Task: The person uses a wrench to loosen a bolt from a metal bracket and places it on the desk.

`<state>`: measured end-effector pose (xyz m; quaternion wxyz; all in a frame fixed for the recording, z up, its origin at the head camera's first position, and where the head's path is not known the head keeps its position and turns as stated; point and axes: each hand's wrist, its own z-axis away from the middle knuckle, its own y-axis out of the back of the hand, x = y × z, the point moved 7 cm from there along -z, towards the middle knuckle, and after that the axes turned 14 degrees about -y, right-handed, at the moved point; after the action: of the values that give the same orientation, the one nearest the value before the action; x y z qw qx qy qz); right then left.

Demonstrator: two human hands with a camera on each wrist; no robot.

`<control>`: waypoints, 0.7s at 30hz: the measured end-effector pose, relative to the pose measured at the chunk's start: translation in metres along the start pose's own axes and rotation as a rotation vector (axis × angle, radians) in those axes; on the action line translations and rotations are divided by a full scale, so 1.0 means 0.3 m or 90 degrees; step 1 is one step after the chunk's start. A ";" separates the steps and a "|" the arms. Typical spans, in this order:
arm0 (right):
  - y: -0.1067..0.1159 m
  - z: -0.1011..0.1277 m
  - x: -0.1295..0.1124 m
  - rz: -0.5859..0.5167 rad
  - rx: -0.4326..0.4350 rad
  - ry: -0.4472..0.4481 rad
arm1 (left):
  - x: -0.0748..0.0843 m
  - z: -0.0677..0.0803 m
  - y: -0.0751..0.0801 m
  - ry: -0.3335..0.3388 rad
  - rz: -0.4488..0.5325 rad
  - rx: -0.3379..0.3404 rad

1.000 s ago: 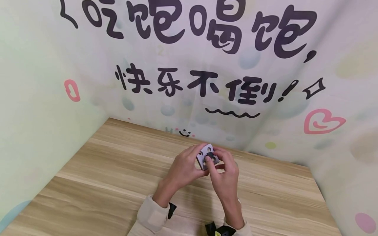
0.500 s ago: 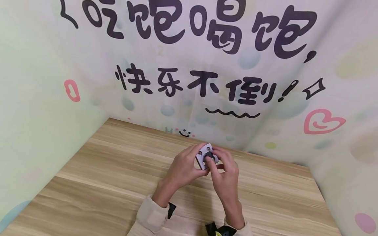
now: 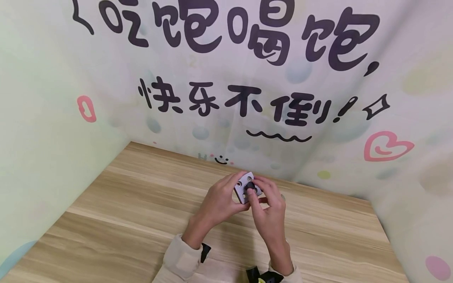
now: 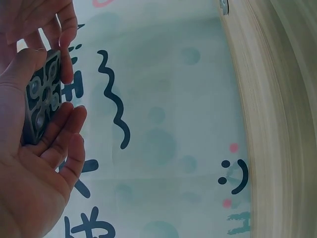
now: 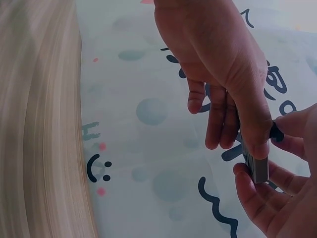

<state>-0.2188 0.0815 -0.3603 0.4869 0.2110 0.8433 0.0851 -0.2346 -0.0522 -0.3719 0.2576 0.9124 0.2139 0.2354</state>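
While held above table (image 3: 124,220) near back edge, grey square block (image 3: 242,189) with round holes sits upright in left hand (image 3: 220,201), fingers curled round edges. Right hand (image 3: 267,205) pinches black knob (image 3: 250,186) at block face centre.

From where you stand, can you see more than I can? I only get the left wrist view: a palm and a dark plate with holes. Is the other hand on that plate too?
Observer: Yes. In the head view the right hand pinches a small black knob at the middle of the plate.
Operator: Is the plate lying on something?
Observer: No, the left hand holds it up above a wooden table.
Operator: Is the plate thick?
Observer: No. The right wrist view shows its edge, a thin slab between the fingers.
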 end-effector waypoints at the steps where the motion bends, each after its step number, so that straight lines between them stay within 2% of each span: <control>1: -0.001 0.000 0.001 -0.002 -0.003 -0.005 | 0.000 0.000 0.000 0.000 0.000 -0.001; 21: 0.000 -0.001 0.004 0.002 0.006 -0.006 | 0.007 -0.003 0.000 -0.008 -0.010 -0.002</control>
<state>-0.2195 0.0821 -0.3610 0.4894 0.2154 0.8412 0.0809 -0.2333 -0.0507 -0.3705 0.2624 0.9117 0.2189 0.2281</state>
